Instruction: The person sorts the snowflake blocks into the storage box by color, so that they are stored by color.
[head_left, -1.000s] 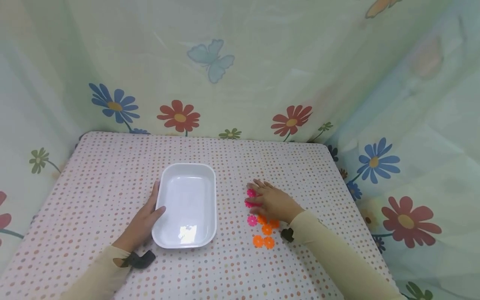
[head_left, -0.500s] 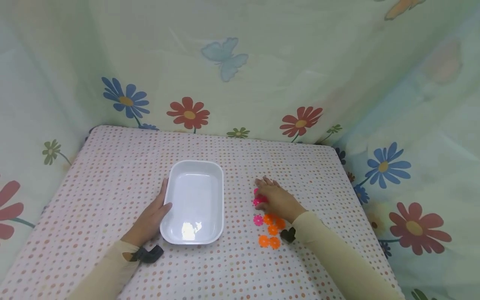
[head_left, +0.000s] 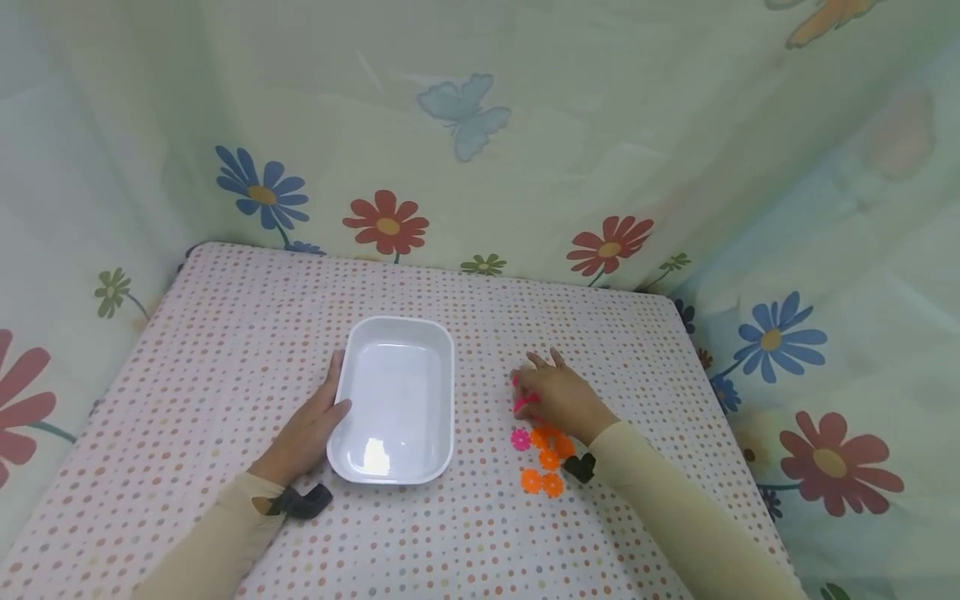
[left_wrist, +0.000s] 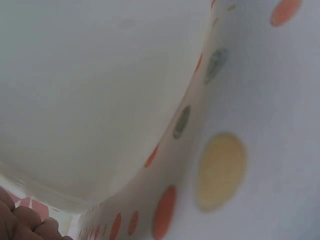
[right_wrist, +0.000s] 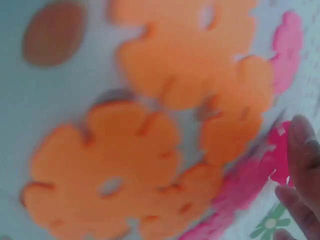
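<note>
In the head view my left hand grips the left side of a white rectangular tray, thumb over the rim and fingers along the outer wall. Nothing lies in the tray. To its right, my right hand pinches a bright pink flower-shaped piece between thumb and finger. The right wrist view also shows this pink flower piece at the fingertips. Below the hand lie a loose pink flower piece and several orange flower pieces. The palm partly hides other pieces.
A dotted cloth covers the table. Flower-printed curtains hang behind it and at both sides. Each wrist carries a dark strapped-on device, such as the left wrist device.
My right fingers have drawn together on the pink flower piece, now tilted up. My left hand stays at the tray. The head view has shifted, moving the scene slightly right.
</note>
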